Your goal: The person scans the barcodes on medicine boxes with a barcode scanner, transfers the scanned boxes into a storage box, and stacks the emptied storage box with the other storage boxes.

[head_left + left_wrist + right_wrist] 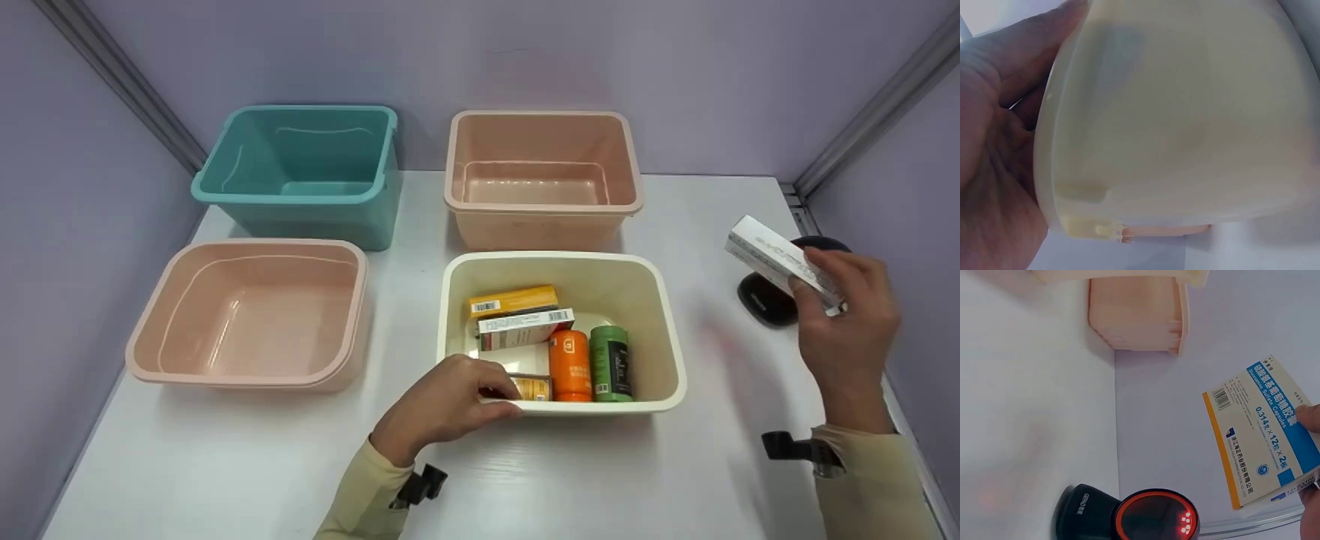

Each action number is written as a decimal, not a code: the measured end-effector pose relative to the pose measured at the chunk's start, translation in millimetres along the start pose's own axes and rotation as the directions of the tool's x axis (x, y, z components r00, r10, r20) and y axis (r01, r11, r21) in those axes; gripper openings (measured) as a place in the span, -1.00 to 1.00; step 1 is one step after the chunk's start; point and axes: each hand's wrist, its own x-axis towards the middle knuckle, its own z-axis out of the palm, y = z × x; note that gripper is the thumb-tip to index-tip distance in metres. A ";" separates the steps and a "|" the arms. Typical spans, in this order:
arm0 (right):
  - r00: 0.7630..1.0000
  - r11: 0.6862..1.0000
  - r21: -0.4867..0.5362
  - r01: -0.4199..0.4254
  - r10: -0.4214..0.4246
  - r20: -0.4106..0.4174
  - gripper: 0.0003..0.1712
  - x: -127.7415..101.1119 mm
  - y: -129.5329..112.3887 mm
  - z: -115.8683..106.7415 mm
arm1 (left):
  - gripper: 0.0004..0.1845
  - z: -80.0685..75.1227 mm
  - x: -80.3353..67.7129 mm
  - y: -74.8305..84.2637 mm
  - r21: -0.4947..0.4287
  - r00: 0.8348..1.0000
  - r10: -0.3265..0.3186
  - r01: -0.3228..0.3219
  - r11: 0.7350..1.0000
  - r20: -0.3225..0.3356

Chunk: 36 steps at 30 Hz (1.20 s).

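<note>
The right hand is holding a white medicine box up in the air at the right side of the worktop, fingers and thumb curled round its far end. In the right wrist view the box is showing a printed face with a blue panel, an orange edge and a barcode, and a fingertip is pressing on its right edge. Just below the box a black barcode scanner is standing on the worktop, its round window glowing red with small lit dots; in the head view the scanner is sitting partly behind the box and hand.

The left hand is gripping the near rim of the cream bin, fingers hooked over the edge into it; the left wrist view is filled by the bin's pale outer wall with the palm against it. Inside the bin are lying a yellow box, a white box with a red stripe, an orange bottle, a green bottle and a small yellow box right by the fingers.

A teal bin, a pink bin behind the cream one and a second pink bin at the left are standing open on the worktop.
</note>
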 end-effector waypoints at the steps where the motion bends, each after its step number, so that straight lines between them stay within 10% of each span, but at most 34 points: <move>1: 1.000 1.000 0.008 -0.022 0.022 0.007 -0.59 2.9 -4.0 0.5 | -0.92 0.0 -0.1 0.1 0.003 1.000 -0.004 0.004 1.000 0.001; 10: 0.982 0.984 0.037 -0.174 0.170 0.084 -0.60 25.6 -21.9 7.0 | -0.93 0.4 1.5 0.5 0.011 1.000 -0.009 0.009 1.000 0.004; 36: 0.954 0.985 0.108 -0.131 0.095 0.285 -0.60 78.7 -46.6 57.1 | -0.93 -0.6 0.3 0.8 0.005 1.000 0.007 -0.007 1.000 -0.002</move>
